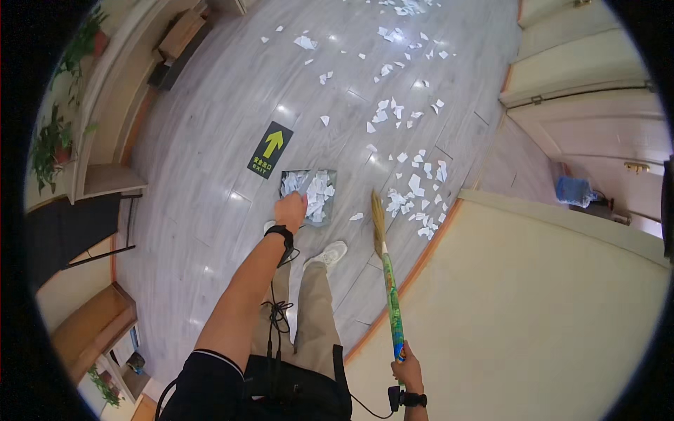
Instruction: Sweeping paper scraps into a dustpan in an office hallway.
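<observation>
My left hand [290, 210] is closed around the handle of a grey dustpan [327, 220], which holds a heap of torn white paper scraps [317, 196]. The grip itself is mostly covered by my fingers. At the lower right, my right hand [408, 369] grasps a straw broom [392, 300] by its green patterned handle. The broom's bristles [377, 216] point away from me, to the right of the dustpan. Just beyond them lies a cluster of torn paper pieces [415, 184] on the grey wood-look floor [210, 158].
More scraps [392, 110] trail up the floor to a far pile [408, 7]. A black exit-arrow floor sticker [270, 150] lies left of the dustpan. A cream wall [505, 305] with orange skirting borders the right. Shelving with plants [55, 142] and a black-topped stand [79, 237] line the left.
</observation>
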Demonstrator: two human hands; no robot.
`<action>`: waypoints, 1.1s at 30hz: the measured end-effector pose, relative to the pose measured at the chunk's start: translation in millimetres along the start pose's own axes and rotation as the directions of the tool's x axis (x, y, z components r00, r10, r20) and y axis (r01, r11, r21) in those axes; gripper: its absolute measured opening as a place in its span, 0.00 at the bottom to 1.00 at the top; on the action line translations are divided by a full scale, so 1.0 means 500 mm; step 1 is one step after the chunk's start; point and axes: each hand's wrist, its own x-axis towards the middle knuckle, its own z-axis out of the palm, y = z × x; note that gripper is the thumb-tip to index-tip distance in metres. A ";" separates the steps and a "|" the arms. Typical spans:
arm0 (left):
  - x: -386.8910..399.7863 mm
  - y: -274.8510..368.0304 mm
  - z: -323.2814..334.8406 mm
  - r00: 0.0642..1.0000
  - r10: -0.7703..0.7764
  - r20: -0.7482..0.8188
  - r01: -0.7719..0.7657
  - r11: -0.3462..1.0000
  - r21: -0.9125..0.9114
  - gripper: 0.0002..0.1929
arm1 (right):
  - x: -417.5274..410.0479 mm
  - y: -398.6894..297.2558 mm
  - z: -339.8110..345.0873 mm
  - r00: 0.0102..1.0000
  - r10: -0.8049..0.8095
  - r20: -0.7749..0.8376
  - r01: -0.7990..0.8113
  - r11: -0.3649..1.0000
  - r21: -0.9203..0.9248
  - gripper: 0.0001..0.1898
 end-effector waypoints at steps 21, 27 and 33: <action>0.018 0.005 0.019 0.998 -0.055 -0.003 0.055 0.998 0.037 0.16 | 0.021 -0.116 0.015 0.988 -0.101 0.118 0.103 0.995 -0.014 0.36; 0.018 0.007 0.016 0.999 -0.042 0.024 0.040 0.998 0.050 0.16 | 0.013 -0.129 0.019 0.973 -0.180 0.147 0.179 0.984 0.020 0.36; 0.019 0.005 0.013 0.999 -0.038 -0.007 0.038 0.997 0.072 0.15 | -0.028 -0.159 -0.008 0.975 -0.160 0.156 0.161 0.987 0.008 0.36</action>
